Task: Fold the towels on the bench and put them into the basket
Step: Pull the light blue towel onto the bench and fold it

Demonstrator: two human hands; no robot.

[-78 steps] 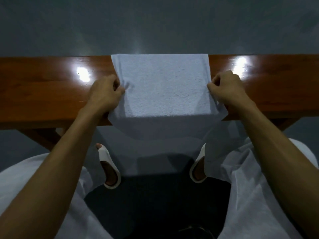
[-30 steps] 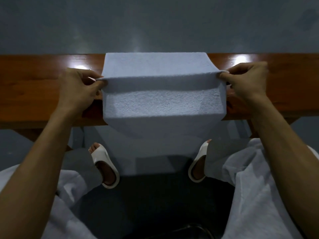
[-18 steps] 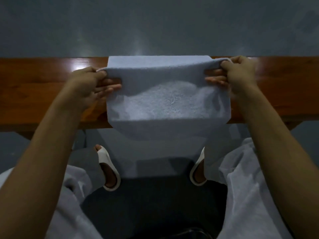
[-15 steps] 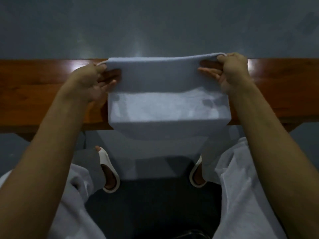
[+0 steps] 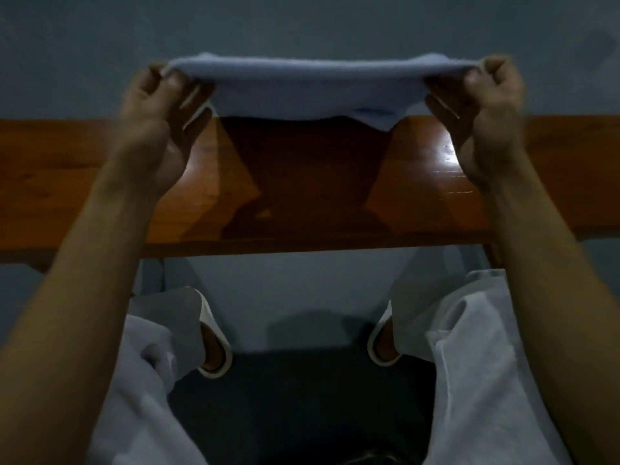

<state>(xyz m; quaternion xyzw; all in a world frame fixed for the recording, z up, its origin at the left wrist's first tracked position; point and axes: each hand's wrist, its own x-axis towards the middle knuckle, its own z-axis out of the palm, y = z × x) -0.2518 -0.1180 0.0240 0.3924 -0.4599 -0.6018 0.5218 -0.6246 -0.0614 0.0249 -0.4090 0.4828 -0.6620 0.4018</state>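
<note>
The towel (image 5: 302, 85) is in the air, stretched wide between both hands above the far edge of the counter (image 5: 67, 169). It is pale blue-grey and somewhat blurred. Its top edge runs almost level from hand to hand, and the cloth hangs from it as a short band. The lower hem sags unevenly, and one corner droops lower near the right side.

The left grip (image 5: 157, 122) pinches the towel's left top corner between thumb and fingertips. Its remaining fingers lie loosely spread below the pinch, at the cloth's edge. The right grip (image 5: 486, 112) pinches the right top corner, with the fingers curled in tightly toward the palm. Both forearms reach up from the lower corners of the view.

The counter is glossy reddish-brown wood. A dark shape lies on its surface below the towel, and a bright glare sits beside the right wrist. Whether the drooping corner touches the wood, I cannot tell.

Under the counter, two feet in white slippers (image 5: 214, 350) stand on a grey floor (image 5: 302, 297). White trousers (image 5: 486, 364) cover the legs on either side. Between them, at the bottom of the view, lies a dark area too dim to make out.
</note>
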